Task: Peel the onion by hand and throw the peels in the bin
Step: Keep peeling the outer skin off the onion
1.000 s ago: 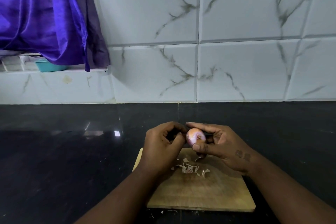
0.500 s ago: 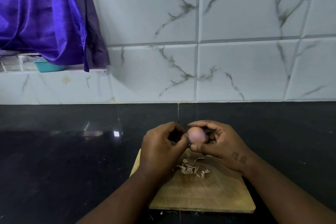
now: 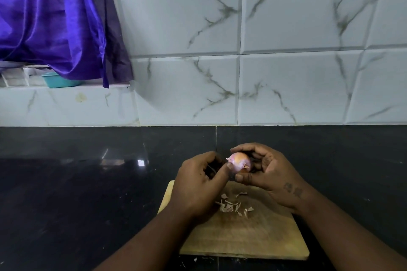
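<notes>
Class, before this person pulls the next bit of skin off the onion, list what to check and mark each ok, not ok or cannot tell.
1. Grip on the onion: ok, right hand holds it.
2. Thumb of left hand on skin: ok, touching.
3. Fallen peels gathered: ok, on the cutting board.
4. Clean counter: not ok, scraps lie off the board.
5. Reach to the bin: cannot tell, none in view.
</notes>
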Demonstrator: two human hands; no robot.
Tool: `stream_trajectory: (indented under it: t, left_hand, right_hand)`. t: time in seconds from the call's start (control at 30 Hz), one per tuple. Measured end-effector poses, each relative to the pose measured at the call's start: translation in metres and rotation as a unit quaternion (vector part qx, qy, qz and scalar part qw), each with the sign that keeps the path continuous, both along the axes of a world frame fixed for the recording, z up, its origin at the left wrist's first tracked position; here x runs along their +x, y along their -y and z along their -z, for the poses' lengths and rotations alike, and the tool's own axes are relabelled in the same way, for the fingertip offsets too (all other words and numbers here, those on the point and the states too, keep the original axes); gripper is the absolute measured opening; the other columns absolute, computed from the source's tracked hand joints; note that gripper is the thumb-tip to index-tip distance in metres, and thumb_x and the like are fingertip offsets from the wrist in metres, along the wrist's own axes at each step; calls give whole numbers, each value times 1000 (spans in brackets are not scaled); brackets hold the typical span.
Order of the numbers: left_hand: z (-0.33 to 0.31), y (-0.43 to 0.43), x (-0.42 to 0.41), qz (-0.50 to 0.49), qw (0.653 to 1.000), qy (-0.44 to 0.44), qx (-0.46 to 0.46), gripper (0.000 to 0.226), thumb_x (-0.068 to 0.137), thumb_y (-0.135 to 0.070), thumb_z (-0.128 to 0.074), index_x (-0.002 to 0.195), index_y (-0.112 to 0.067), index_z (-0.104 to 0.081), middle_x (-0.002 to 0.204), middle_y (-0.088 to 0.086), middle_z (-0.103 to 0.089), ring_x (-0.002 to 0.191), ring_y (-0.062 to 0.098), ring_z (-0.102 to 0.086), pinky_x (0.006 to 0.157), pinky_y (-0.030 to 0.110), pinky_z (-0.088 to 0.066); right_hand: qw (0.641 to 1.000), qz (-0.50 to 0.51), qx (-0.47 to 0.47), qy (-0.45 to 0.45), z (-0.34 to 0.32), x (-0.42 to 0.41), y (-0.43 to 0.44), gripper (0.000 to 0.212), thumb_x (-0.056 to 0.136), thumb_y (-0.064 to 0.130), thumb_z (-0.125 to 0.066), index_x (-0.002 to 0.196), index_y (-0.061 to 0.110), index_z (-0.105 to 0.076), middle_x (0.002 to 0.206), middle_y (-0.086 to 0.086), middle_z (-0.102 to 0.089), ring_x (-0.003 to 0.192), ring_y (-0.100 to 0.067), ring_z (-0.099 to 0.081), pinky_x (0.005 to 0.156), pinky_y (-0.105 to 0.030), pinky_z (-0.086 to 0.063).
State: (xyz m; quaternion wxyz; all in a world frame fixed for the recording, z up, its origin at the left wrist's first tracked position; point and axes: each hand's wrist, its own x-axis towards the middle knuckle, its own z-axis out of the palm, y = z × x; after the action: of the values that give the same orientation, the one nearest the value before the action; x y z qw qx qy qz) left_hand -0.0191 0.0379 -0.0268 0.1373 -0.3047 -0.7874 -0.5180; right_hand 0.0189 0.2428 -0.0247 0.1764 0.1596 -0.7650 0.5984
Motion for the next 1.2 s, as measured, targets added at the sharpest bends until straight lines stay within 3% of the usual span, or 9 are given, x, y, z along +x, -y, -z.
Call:
stream_trajectory:
  t: [0.2, 0.33, 0.53, 0.73, 0.9, 1.07, 1.2]
  left_hand:
    - [0, -3, 0, -27, 1000, -1, -13, 29, 83, -54, -63, 79, -27, -71, 70, -4, -69, 68, 16, -67, 61, 50, -56]
    - [2, -3, -4, -11, 1000, 17, 17, 15, 84, -32, -61, 77, -24, -72, 70, 0, -71, 69, 24, -71, 63, 55, -57]
    - [1, -2, 1, 0, 1000, 6, 11, 28, 87, -52, -63, 79, -27, -71, 72, -1, -70, 70, 20, -69, 62, 51, -57]
    - [3, -3, -5, 4, 1000, 16, 27, 22, 85, -36, -56, 78, -22, -71, 72, 3, -71, 70, 28, -70, 64, 57, -58]
    - [4, -3, -3, 3, 1000, -6, 3, 29, 92, -48, -59, 80, -24, -69, 74, 1, -69, 72, 25, -69, 63, 55, -57]
    - [9, -5, -10, -5, 1000, -1, -7, 15, 90, -30, -58, 78, -23, -66, 72, 1, -68, 70, 25, -69, 62, 55, -57]
    - [6, -4, -7, 5, 1000, -6, 17, 28, 95, -41, -54, 79, -21, -66, 72, 3, -67, 70, 27, -67, 63, 56, -57]
  right_hand:
    - [1000, -2, 25, -11, -1, 1, 3, 54, 69, 15, -92, 120, 22, -73, 121, 1, -75, 112, -20, -73, 94, -40, -62]
    - [1000, -11, 11, -10, 0, 0, 2, 55, 70, 12, -92, 120, 23, -73, 123, -4, -75, 113, -23, -73, 95, -42, -62]
    - [1000, -11, 5, -9, -1, 2, 3, 54, 68, 14, -92, 118, 22, -74, 122, -2, -75, 112, -23, -74, 95, -40, -62]
    - [1000, -14, -5, -3, -1, 2, 3, 55, 67, 12, -92, 119, 20, -74, 121, -4, -76, 111, -24, -74, 95, -39, -62]
    - [1000, -5, 17, -6, -2, 1, 3, 54, 70, 13, -92, 119, 24, -74, 122, 1, -75, 111, -21, -74, 94, -38, -61]
    - [1000, -9, 4, -8, -1, 2, 4, 55, 68, 13, -93, 119, 21, -74, 121, -3, -76, 111, -23, -74, 94, -37, -62]
    - [999, 21, 20, -16, -1, 1, 3, 55, 66, 17, -93, 118, 20, -75, 119, 0, -76, 108, -21, -74, 94, -39, -62]
